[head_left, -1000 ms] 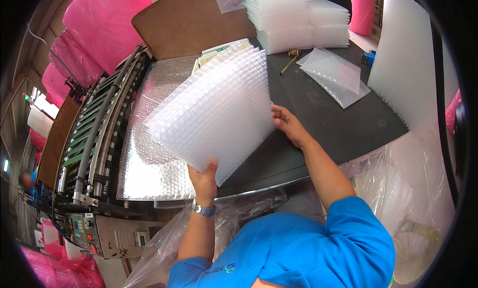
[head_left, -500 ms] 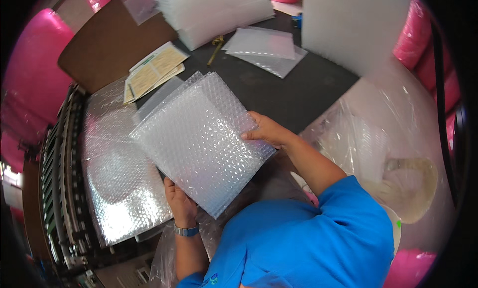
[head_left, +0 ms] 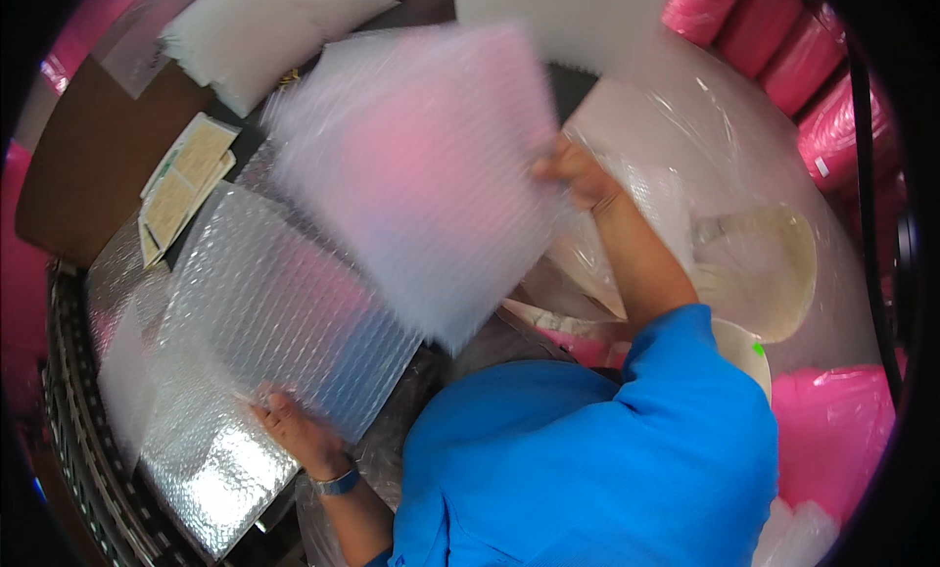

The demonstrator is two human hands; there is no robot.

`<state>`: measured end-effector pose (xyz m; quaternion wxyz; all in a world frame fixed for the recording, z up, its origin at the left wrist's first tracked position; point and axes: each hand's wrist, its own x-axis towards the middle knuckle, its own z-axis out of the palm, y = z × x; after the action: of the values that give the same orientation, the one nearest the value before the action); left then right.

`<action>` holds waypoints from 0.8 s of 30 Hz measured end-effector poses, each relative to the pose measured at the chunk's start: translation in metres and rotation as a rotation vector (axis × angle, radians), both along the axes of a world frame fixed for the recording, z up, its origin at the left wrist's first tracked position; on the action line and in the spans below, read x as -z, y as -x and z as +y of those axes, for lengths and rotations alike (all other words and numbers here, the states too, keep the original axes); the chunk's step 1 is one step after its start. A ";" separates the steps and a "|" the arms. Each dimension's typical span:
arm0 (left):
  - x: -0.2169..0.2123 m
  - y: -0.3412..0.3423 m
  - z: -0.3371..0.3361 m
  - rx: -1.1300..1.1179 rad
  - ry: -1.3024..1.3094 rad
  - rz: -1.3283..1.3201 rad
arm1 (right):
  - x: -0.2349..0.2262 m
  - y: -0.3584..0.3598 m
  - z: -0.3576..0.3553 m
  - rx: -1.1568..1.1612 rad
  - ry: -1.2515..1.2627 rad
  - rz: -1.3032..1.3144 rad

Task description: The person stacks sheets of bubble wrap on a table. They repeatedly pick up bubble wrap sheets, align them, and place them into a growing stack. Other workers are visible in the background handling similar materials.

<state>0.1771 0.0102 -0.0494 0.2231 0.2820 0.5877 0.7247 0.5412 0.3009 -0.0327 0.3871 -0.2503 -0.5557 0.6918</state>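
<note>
My right hand (head_left: 583,178) grips the right edge of a bubble wrap stack (head_left: 431,165), raised and blurred by motion, with pink and blue showing through it. Lower left, my left hand (head_left: 302,432) is closed on the near edge of a separate clear bubble wrap sheet (head_left: 294,303). This second sheet lies tilted, its upper right part passing beneath the raised stack. Below it a shiny bubble wrap piece (head_left: 211,479) lies on the work surface.
Printed papers with a pen (head_left: 186,180) lie at the left by a brown board (head_left: 88,161). A white foam sheet stack (head_left: 274,38) is at the back. Pink rolls (head_left: 754,58) stand at the far right. A dark slatted machine (head_left: 88,440) borders the left side.
The single held stack has parted in two: my right hand has raised one part up and away, while my left hand has drawn another sheet down and left. The view has shifted right.
</note>
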 end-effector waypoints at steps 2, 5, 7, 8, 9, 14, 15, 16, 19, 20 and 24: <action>-0.001 0.009 -0.009 0.047 -0.085 -0.029 | 0.014 -0.067 0.015 0.329 -0.167 0.095; -0.005 0.016 -0.023 0.153 -0.180 -0.062 | 0.043 -0.149 0.006 0.774 0.093 0.250; 0.006 0.033 -0.045 0.151 -0.132 -0.096 | 0.115 -0.219 -0.010 1.089 0.284 0.130; 0.014 0.043 -0.058 0.168 -0.122 -0.101 | 0.154 -0.236 -0.030 1.244 0.351 -0.016; 0.019 0.047 -0.064 0.188 -0.117 -0.112 | 0.193 -0.258 -0.045 1.345 0.523 -0.136; 0.016 0.036 -0.101 0.105 -0.091 -0.223 | 0.252 -0.270 -0.043 1.873 0.809 -1.127; 0.024 0.041 -0.116 0.121 -0.057 -0.227 | 0.214 -0.239 -0.034 1.965 0.604 -1.350; 0.030 0.041 -0.133 0.122 -0.033 -0.237 | 0.148 -0.182 -0.026 1.778 0.367 -1.425; 0.031 0.016 -0.158 0.158 -0.017 -0.404 | 0.098 -0.139 0.014 1.432 -0.498 -1.012; 0.040 0.006 -0.173 0.150 -0.011 -0.469 | 0.075 -0.104 0.021 1.288 -0.567 -0.918; 0.089 -0.041 -0.221 0.033 -0.022 -0.804 | 0.013 0.040 0.030 0.782 -0.869 -0.578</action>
<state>0.2181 -0.2109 -0.1381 0.4439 -0.0124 0.4413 0.7798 0.5008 0.3308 -0.0462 0.5113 -0.4305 -0.7345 0.1173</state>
